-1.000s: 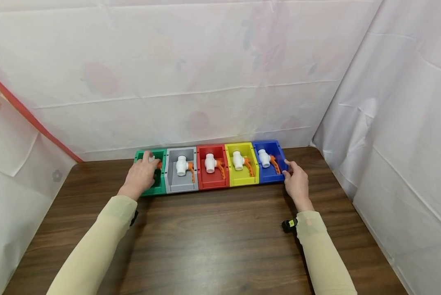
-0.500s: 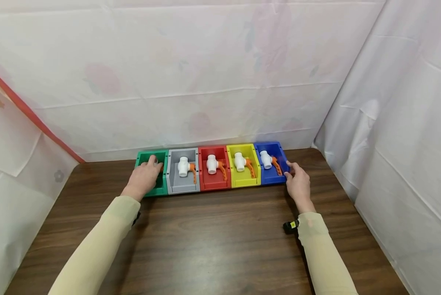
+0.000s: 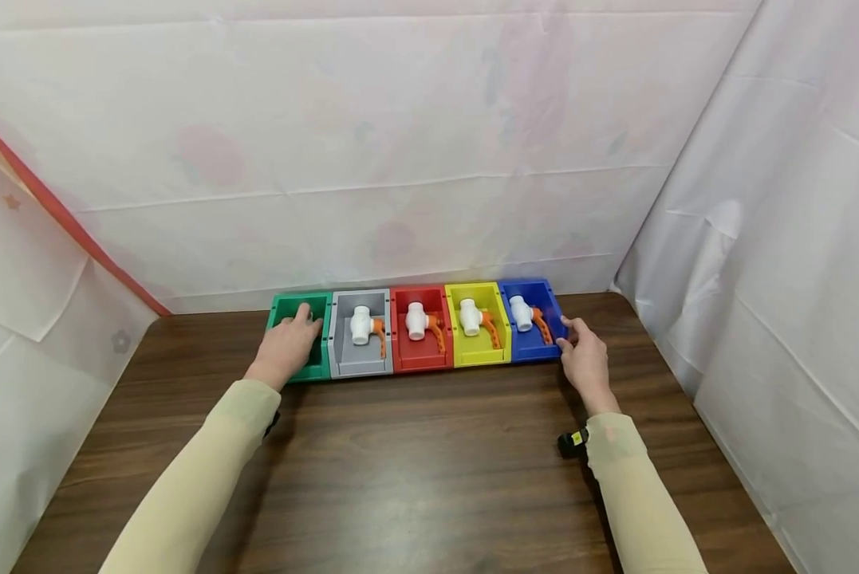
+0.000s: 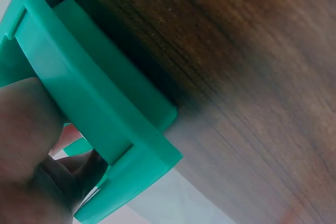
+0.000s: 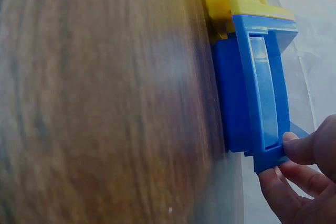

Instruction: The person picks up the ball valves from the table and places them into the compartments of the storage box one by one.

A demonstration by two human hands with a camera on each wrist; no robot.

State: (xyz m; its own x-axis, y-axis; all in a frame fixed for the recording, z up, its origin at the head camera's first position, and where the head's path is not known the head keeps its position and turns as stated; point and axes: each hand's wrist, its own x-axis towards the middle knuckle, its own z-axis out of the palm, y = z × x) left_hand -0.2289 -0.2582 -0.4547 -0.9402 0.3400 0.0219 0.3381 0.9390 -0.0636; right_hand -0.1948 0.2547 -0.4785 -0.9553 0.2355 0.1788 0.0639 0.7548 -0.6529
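Observation:
My left hand reaches down into the green bin, thumb and fingers bent below its rim. It hides most of what lies there, and whether it grips anything is not visible. In the left wrist view the thumb is behind the green front wall. My right hand pinches the right side of the blue bin; in the right wrist view the thumb is on the inner side and fingers are outside. A white ball valve with an orange lever lies in the blue bin.
Between them stand a grey bin, a red bin and a yellow bin, each with a white, orange-levered ball valve. The row sits on a brown wooden table, close to the white cloth behind.
My left hand has shifted slightly within the green bin, and the white and orange parts seen by its fingers earlier are now nearly hidden. The right hand keeps its hold; the head view moved slightly.

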